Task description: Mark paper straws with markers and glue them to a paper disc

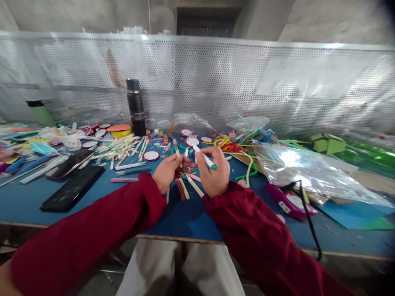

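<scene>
A white marker [204, 158] with a green tip, tilted; a flat stick [176, 149], seemingly coloured, stands upright beside it.

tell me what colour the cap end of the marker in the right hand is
Teal green, on a white marker held in the right hand; the head view shows it.

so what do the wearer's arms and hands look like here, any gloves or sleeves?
No gloves: the left hand and right hand are bare. Both arms wear long, dark red sleeves of plain cloth that reach to the wrists. No watch, ring or marking shows.
</scene>
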Demonstrator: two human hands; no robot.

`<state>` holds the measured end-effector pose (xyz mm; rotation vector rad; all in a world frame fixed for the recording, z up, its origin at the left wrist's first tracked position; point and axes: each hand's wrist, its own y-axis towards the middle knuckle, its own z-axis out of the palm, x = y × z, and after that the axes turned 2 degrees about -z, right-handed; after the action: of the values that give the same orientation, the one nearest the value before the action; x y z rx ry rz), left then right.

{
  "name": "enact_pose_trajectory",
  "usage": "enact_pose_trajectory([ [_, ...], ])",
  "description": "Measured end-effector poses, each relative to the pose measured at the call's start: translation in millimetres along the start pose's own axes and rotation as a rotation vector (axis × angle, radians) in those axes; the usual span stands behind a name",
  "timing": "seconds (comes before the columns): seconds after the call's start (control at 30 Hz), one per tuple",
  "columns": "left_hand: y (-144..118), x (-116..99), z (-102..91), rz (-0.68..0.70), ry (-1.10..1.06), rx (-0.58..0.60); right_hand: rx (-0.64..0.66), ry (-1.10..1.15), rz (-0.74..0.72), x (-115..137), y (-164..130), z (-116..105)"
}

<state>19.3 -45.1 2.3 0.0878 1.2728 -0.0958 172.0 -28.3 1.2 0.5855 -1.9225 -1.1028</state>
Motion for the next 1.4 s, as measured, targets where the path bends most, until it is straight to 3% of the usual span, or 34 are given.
enact_pose_trajectory([
  [0.23, -2, -28, -14.2, -0.16, -0.19, 0.156, 0.173, -0.068, -0.1, -5, 2, 4],
  [0.4, 1, -32, -18.3, -0.184, -0.175, 0.105, 0.309, -0.084, -0.133, -2, -2, 6],
  [0.53, 3, -37, -22.5, -0.163, -0.113, 0.063, 0.386, 0.042, -0.247, -4, -1, 6],
  [0.63, 4, -46, -28.7, -0.095, -0.074, 0.03, 0.331, 0.078, -0.192, -9, 3, 5],
  [0.7, 5, -52, -32.9, -0.027, -0.064, -0.009, 0.325, -0.039, -0.067, -13, 4, 6],
  [0.77, 6, -56, -35.8, 0.034, -0.068, -0.032, 0.445, -0.205, 0.016, -15, 3, 8],
  [0.87, 7, -57, -36.7, 0.053, -0.066, -0.063, 0.652, -0.383, 0.0, -14, -1, 14],
  [1.1, 9, -52, -35.8, 0.04, -0.062, -0.09, 0.84, -0.595, 0.033, 4, -5, 24],
  [1.23, 10, -53, -37.1, 0.043, -0.058, -0.078, 0.833, -0.611, 0.056, 3, -3, 24],
  [1.4, 10, -53, -36.7, 0.062, -0.047, -0.089, 0.61, -0.618, 0.125, -20, 21, 1],
])
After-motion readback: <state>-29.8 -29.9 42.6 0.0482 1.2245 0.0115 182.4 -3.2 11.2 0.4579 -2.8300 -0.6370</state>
